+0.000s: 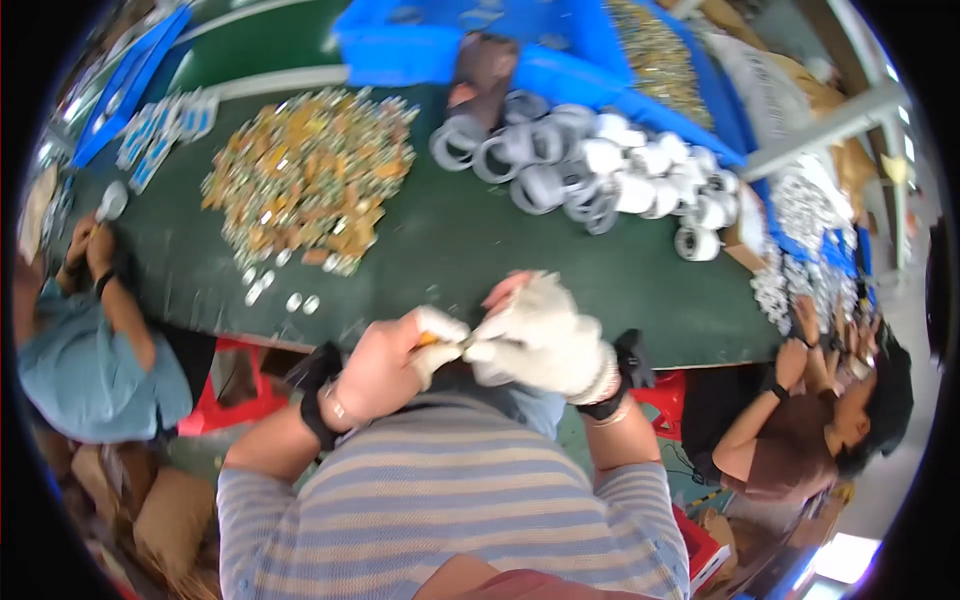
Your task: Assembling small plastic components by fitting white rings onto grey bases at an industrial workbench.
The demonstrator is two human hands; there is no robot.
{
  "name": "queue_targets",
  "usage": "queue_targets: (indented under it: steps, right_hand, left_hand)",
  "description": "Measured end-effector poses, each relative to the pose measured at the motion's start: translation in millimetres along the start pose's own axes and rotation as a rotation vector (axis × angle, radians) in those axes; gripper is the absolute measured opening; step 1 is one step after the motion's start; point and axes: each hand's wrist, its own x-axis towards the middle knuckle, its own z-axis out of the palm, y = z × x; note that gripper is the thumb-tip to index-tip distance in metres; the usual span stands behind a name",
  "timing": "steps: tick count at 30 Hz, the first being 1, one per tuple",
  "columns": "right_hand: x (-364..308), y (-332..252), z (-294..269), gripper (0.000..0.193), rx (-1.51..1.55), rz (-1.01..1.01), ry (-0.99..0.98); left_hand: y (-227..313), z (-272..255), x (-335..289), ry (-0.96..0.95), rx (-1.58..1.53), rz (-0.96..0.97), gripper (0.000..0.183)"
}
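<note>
Both hands [385, 365] [545, 340] pinch a small part [467, 342] (any lettering illegible).

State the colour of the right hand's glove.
The glove on the right hand is off-white, seen best in the head view.

No legible txt, nos. or signs. Marks on pale sack [760, 90], upper R, too blurry to read; blue-white pcs [153, 158] on counter [440, 220], upper L, ditto.

A head-worn fisheye looks steeply down from close above the green table [440, 235].
</note>
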Motion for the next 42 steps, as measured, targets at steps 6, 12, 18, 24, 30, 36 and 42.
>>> queue_targets:
  steps: [6, 12, 18, 24, 30, 36, 42]
  right_hand:
    - [0.1, -0.5, 18.4, 0.015, -0.048, 0.026, -0.006]
    - [6.7, -20.7, 20.2, 0.027, 0.055, 0.067, 0.069]
    - [-33.5, -10.8, -0.6, 0.025, 0.271, 0.428, 0.201]
    - [-17.0, 1.4, -1.1, 0.018, 0.294, 0.476, 0.155]
    - [-57.0, 82.2, -102.3, 0.041, -0.694, 0.675, 0.771]
    - [-113.7, 111.9, -144.5, 0.074, -0.511, 1.097, 0.758]
    - [-74.6, 19.8, -61.4, 0.062, -0.233, 0.533, 0.557]
  left_hand:
    - [-13.8, -0.2, -10.2, 0.078, 0.227, 0.116, 0.016]
    - [-9.7, -40.6, -31.9, 0.133, -0.569, -0.190, 0.027]
    - [5.8, -156.7, -48.9, 0.727, -0.017, -0.002, 0.019]
    - [-116.4, -328.8, -83.7, 0.887, 0.315, -0.052, 0.039]
    - [-74.5, -206.2, -31.6, 0.700, 0.332, 0.055, 0.066]
    - [-27.1, -70.2, -21.4, 0.374, 0.051, 0.028, 0.076]
    - [9.1, -22.2, -1.7, 0.014, 0.380, 0.229, 0.074]
